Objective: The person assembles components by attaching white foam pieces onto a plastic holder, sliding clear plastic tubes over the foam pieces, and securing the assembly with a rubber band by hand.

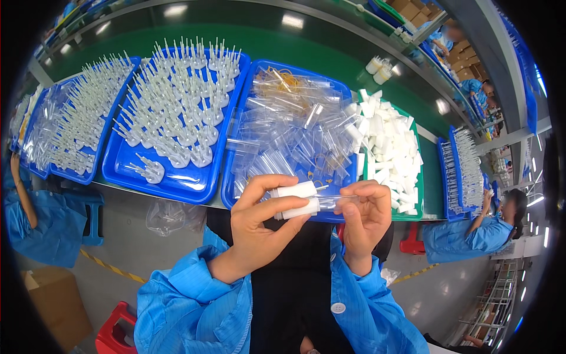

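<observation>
Holding two white cylinders (303,189) in the head view, the left hand (258,217) is closed on them, one above the other, between fingers and thumb. A thin pale stem (322,187) juts from the upper cylinder's right end. Just right of that grip, the right hand (365,218) pinches a clear tube (329,203) narrowly; the tube's left end meets the lower cylinder, but I cannot tell whether it goes around it. Directly beyond the grip, a blue tray (303,66) holds loose clear sleeves (277,127) and tangled yellow bands (284,79). Beyond and right of it, white pieces (389,153) fill a green tray (420,183). Left of it, stemmed white parts (183,106) stand clustered in another blue tray (127,165).
</observation>
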Demonstrator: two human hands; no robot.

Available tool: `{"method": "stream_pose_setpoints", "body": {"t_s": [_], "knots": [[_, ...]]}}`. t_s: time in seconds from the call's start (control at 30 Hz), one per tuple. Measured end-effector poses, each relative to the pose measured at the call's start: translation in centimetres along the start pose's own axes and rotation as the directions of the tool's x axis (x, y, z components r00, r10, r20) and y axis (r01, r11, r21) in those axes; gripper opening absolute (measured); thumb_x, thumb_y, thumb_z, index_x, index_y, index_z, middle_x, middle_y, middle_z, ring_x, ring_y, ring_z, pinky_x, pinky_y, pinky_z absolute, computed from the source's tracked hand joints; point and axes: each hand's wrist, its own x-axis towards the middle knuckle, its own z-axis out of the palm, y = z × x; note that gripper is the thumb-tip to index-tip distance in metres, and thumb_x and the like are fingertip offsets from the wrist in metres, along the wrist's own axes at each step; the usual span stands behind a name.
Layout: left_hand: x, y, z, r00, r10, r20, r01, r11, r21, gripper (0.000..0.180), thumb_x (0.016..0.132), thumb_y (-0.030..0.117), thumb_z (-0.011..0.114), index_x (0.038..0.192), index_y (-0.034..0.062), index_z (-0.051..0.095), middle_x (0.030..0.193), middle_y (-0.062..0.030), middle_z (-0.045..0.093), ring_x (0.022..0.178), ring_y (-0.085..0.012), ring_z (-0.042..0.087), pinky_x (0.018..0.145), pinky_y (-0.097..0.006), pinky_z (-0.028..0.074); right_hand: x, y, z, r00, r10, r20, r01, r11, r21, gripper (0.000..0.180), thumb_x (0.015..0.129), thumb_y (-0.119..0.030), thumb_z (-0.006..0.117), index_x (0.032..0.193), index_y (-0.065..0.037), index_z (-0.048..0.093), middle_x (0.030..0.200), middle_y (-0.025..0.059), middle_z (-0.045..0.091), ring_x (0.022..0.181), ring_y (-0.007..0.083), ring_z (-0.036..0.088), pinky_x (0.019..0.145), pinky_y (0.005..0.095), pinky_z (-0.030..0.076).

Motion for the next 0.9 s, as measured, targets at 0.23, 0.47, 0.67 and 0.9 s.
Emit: {"method": "stream_pose_setpoints", "body": {"t_s": [0.23, 0.47, 0.67, 0.9], "knots": [[0.1, 0.4, 0.8, 1.0, 0.006, 0.027, -0.004, 0.997, -0.076, 0.035, 0.073, -0.004, 0.072, 0.107, 0.0013, 0.066, 0.126, -0.0209, 0.053, 0.115, -0.0319, 0.055, 0.09, -0.035, 0.048, 0.7, 0.0, 0.3, 0.985, 0.173, -0.025, -0.17, 0.98, 0.101, 0.028, 0.084, 0.004, 0.062, 0.107, 0.002, 0.046, 0.105, 0.0184, 0.06, 0.078, 0.0124, 0.059, 0.071, 0.0242, 0.051], [-0.1, -1.0, 1.8, 0.979, 0.189, 0.069, -0.199, 0.963, 0.183, 0.065, 0.076, -0.009, 0.065, 0.135, -0.0073, 0.039, 0.138, -0.0293, 0.041, 0.126, -0.0412, 0.045, 0.1, -0.042, 0.043, -0.5, 0.8, 3.8, 0.988, -0.105, -0.11, 0.08, 0.974, -0.214, 0.081, 0.064, -0.004, 0.082, 0.13, 0.002, 0.035, 0.127, 0.0221, 0.049, 0.117, 0.0305, 0.052, 0.097, 0.0394, 0.044], [-0.2, -1.5, 2.2, 0.972, 0.226, 0.07, -0.236, 0.942, 0.237, 0.074, 0.074, -0.003, 0.074, 0.137, -0.007, 0.036, 0.13, -0.0271, 0.05, 0.116, -0.0377, 0.054, 0.092, -0.041, 0.05, -0.2, 1.2, 3.0, 0.985, -0.163, -0.046, 0.119, 0.857, -0.501, 0.094, 0.057, -0.011, 0.084, 0.135, 0.001, 0.033, 0.138, 0.0243, 0.036, 0.123, 0.0366, 0.046, 0.101, 0.0441, 0.039], [0.2, -1.4, 2.3, 0.947, 0.314, 0.064, -0.32, 0.917, 0.239, 0.078, 0.073, 0.003, 0.078, 0.137, -0.0069, 0.036, 0.127, -0.0292, 0.051, 0.115, -0.0372, 0.055, 0.09, -0.04, 0.051, -0.5, 1.4, 3.0, 0.925, -0.378, -0.023, 0.263, 0.685, -0.68, 0.07, 0.058, -0.018, 0.082, 0.12, 0.001, 0.055, 0.123, 0.0158, 0.045, 0.121, 0.0305, 0.041, 0.099, 0.0424, 0.039]]}}
